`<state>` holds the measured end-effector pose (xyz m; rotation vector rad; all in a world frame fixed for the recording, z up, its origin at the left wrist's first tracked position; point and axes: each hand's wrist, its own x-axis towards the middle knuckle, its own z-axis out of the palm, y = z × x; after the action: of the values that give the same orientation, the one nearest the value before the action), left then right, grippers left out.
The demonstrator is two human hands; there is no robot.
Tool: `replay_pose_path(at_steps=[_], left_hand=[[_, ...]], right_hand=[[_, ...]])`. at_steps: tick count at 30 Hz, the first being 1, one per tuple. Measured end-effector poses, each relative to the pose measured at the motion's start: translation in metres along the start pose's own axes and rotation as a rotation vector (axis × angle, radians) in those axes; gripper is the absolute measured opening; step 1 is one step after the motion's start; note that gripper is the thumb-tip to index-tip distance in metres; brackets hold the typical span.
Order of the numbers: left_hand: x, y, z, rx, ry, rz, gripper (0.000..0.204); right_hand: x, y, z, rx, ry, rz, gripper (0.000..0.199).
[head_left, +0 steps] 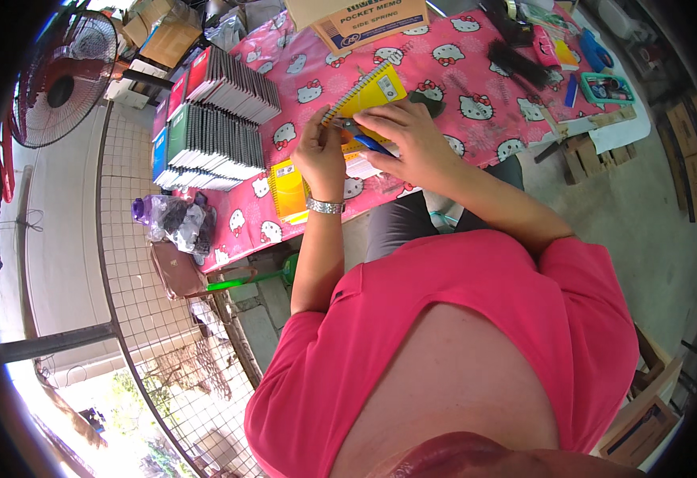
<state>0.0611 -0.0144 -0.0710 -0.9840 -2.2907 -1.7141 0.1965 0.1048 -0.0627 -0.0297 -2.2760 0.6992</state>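
A yellow spiral-bound notebook (pixel 380 89) is tilted above the table, its wire coil along the upper left edge. My left hand (pixel 320 155) is closed, fingers pinching at the near end of that coil. In my right hand (pixel 412 139) are blue-handled pliers (pixel 376 146), gripped with their metal jaws pointing at the coil's end beside my left fingertips. Whether the jaws touch the wire is too small to tell. Another yellow notebook (pixel 287 191) lies on the table by my left wrist. White pages show beneath my hands.
Stacks of spiral notebooks (pixel 213 143) stand left on the pink patterned tablecloth (pixel 308 72). A cardboard box (pixel 372 24) is at the back. Loose black wire coils (pixel 519 64) and a green tray (pixel 607 89) lie right. A plastic bag (pixel 185 223) sits at the left corner; a fan (pixel 62 88) stands beyond.
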Motion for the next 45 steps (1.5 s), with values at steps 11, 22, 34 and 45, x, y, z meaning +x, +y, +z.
replay_pose_path(at_steps=[11, 22, 34, 45], left_hand=[[-0.011, -0.028, 0.003, 0.049, 0.165, 0.243, 0.029], [0.047, 0.003, -0.139, 0.563, 0.073, 0.447, 0.021], [0.047, -0.016, -0.035, 0.532, -0.236, 0.619, 0.03], [0.005, 0.013, -0.02, 0.554, -0.724, 0.715, 0.022]], right_hand=[[0.018, 0.003, 0.002, 1.158, -0.48, 0.738, 0.038], [-0.087, 0.143, 0.016, 0.001, -0.081, 0.658, 0.046], [-0.067, 0.258, 0.016, -0.682, -0.148, 0.676, 0.035], [-0.023, 0.201, -0.013, 0.075, 0.028, 0.456, 0.03]])
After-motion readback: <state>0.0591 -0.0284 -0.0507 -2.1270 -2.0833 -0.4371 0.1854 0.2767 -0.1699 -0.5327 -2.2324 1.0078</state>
